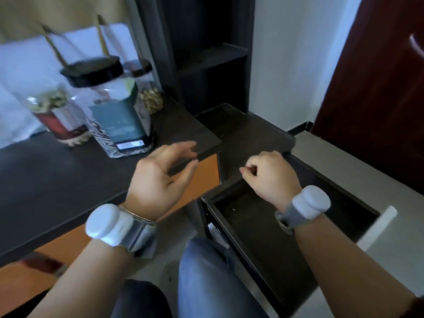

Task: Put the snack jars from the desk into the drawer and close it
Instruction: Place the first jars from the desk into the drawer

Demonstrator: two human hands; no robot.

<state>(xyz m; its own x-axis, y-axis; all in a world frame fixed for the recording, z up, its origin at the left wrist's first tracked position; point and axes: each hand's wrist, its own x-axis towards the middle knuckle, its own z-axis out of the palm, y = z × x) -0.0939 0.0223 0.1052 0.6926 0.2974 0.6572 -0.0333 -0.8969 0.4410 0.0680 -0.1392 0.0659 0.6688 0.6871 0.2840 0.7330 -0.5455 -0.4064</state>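
Dark desk [57, 171] bears three snack jars [114, 106]; beside it, left hand [158, 180] spread empty, right hand [270, 177] loosely clenched over the pulled-out drawer [286, 226]

Soft daylight fills the room, brightest on the white wall [286, 65]. The whole picture is motion-blurred, the jars [110, 106] smeared most. Wide-angle bending bows the edges; the drawer [286, 226] interior sits in deep shadow.

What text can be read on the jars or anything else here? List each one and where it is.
None is legible.
Big black-lidded jar: teal label with pale print, too blurred to read.
Red-labelled jar: print blurred.
Small jar behind: no readable text.
Drawer, desk, wrist bands: no markings seen.
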